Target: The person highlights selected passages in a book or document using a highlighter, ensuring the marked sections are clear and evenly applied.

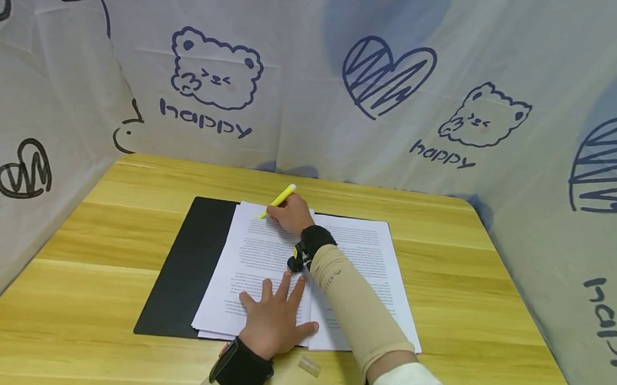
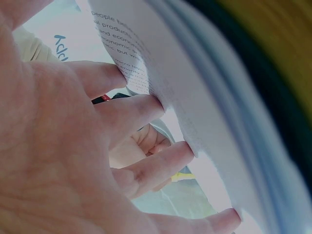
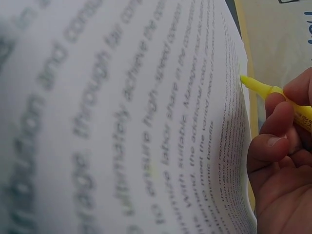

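My right hand (image 1: 293, 214) pinches a yellow highlighter (image 1: 281, 198) near the top of a printed sheet (image 1: 225, 281). In the right wrist view the highlighter's tip (image 3: 244, 79) meets the paper, and a short yellow mark shows by it in the head view. Lower down on the same sheet, my left hand (image 1: 272, 321) rests with its fingers spread, fingertips (image 2: 187, 148) on the page. A second stack of printed paper (image 1: 355, 241) lies to the right, partly covered by my right forearm. Under the papers is a black folder (image 1: 178, 273), its left part uncovered.
A small clear cap (image 1: 309, 365) lies on the wooden table (image 1: 464, 317) near the front, just below the papers. White cloth (image 1: 303, 99) with drawn bears and hearts hangs around the table's back and sides.
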Tool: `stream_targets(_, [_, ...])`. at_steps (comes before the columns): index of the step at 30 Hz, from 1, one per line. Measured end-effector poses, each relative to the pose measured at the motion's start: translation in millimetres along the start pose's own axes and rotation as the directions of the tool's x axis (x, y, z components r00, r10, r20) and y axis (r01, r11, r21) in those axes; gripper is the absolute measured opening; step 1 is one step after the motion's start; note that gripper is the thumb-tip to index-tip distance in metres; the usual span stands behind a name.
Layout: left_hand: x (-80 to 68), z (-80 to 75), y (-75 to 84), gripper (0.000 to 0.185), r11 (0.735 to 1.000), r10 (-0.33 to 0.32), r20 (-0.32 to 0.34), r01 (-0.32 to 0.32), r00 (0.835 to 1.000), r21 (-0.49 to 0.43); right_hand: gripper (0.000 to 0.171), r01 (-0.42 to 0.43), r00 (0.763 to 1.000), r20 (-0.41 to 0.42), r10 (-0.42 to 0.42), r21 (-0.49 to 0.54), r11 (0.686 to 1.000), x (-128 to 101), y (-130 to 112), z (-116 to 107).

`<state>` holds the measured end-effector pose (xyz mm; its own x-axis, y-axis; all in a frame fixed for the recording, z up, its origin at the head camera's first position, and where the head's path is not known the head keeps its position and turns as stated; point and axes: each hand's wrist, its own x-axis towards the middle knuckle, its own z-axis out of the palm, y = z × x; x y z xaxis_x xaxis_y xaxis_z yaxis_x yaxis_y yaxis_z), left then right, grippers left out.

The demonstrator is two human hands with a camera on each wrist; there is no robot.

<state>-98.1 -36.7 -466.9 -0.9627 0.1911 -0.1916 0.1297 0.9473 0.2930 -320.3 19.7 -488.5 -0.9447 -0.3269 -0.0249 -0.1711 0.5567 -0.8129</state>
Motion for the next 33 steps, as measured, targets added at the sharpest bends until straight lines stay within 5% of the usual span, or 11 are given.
stream_targets(33, [-1.5, -0.5, 0.8, 0.087, 1.000, 0.004, -0.014, -0.004, 1.000, -0.018, 0.019, 0.008, 1.000, 0.002, -0.008, -0.021, 1.000, -0.3, 2.1, -6.5])
